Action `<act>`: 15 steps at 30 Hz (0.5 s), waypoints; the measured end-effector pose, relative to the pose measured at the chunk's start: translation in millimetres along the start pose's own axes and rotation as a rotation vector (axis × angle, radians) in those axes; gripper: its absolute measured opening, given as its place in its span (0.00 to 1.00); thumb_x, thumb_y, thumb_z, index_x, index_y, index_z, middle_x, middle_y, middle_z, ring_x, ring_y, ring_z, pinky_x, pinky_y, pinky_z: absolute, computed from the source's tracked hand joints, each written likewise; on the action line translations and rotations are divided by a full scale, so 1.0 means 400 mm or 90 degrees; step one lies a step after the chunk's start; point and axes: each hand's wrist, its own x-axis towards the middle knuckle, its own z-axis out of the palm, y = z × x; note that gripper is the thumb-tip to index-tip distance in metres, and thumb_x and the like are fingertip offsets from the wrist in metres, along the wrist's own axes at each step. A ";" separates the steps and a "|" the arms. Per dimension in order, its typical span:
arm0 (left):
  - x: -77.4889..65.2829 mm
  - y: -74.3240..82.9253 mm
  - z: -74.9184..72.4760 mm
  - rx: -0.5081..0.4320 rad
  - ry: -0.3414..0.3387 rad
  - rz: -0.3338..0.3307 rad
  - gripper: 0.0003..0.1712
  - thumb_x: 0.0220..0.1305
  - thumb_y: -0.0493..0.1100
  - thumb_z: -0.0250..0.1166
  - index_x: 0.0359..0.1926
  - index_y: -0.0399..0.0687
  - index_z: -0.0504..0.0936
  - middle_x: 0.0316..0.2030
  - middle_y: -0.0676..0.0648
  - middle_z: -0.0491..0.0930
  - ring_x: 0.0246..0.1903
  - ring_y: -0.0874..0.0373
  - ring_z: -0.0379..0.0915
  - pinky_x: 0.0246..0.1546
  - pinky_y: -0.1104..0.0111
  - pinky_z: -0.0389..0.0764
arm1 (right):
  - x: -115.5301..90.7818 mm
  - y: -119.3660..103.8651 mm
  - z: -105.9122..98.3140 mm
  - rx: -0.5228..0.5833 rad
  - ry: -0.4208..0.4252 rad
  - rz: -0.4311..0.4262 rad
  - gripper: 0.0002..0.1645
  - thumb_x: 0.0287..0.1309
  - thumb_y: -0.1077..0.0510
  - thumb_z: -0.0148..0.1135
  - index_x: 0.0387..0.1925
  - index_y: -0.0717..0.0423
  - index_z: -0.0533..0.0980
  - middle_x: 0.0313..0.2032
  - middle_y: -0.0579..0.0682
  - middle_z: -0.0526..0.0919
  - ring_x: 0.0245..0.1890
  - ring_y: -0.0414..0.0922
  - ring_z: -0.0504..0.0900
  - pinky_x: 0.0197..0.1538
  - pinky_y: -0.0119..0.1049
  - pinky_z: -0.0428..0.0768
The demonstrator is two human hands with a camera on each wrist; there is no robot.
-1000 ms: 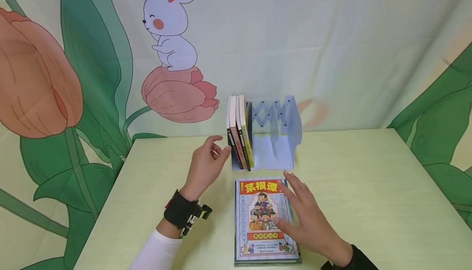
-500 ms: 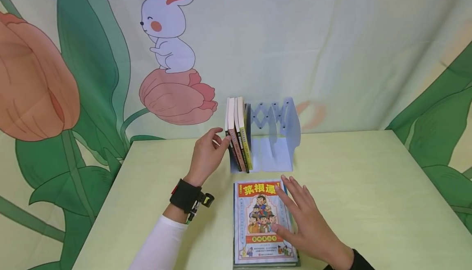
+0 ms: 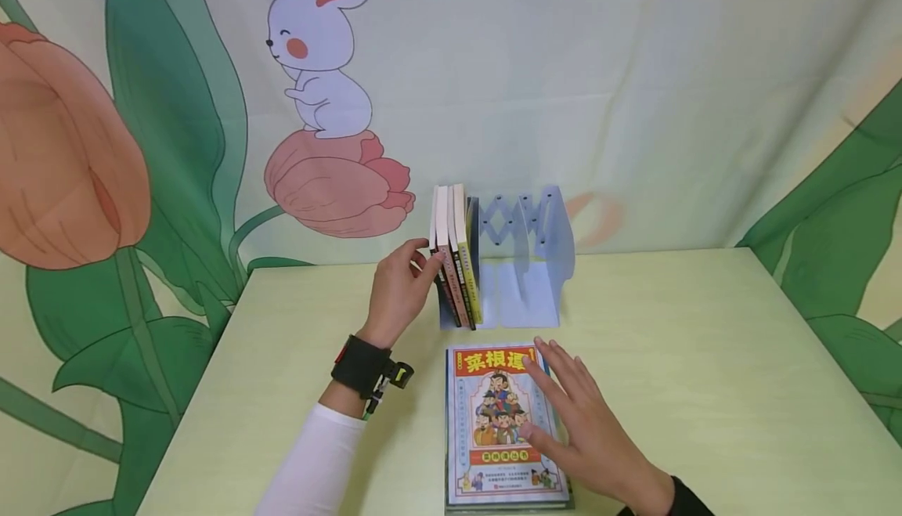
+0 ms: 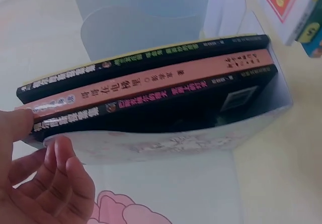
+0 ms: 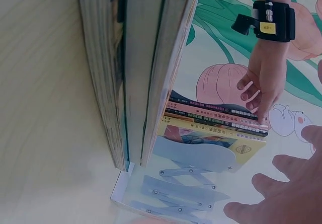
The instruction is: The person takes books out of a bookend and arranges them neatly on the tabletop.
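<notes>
Several thin books [image 3: 458,265] lean at the left end of a pale blue expandable bookend [image 3: 539,297]. My left hand [image 3: 400,289] is at their upper left. In the left wrist view its thumb touches the spines near the top of a pink book [image 4: 146,81] between black ones, while the other fingers curl loosely outside the bookend's end panel [image 4: 166,146]. A book with a colourful cartoon cover [image 3: 502,422] tops a flat stack in front. My right hand [image 3: 595,438] is spread at the stack's right side, partly over the cover; whether it touches cannot be told.
The pale yellow-green table [image 3: 705,383] stretches to both sides. Behind it hangs a backdrop cloth [image 3: 493,70] with a printed rabbit and tulips. The bookend's right-hand sections, with their crossed linkage [image 5: 191,186], hold no books.
My left hand has moved slightly up and right, bringing its thumb onto the book spines. The right hand has hardly shifted over the stack. The head view has tilted a little.
</notes>
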 end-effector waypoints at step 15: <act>0.002 0.001 0.014 0.076 0.027 0.055 0.19 0.72 0.47 0.53 0.54 0.38 0.77 0.24 0.47 0.75 0.21 0.57 0.68 0.20 0.68 0.65 | 0.001 -0.003 -0.003 0.056 -0.013 0.030 0.42 0.66 0.50 0.58 0.76 0.44 0.53 0.78 0.48 0.49 0.78 0.49 0.47 0.74 0.24 0.31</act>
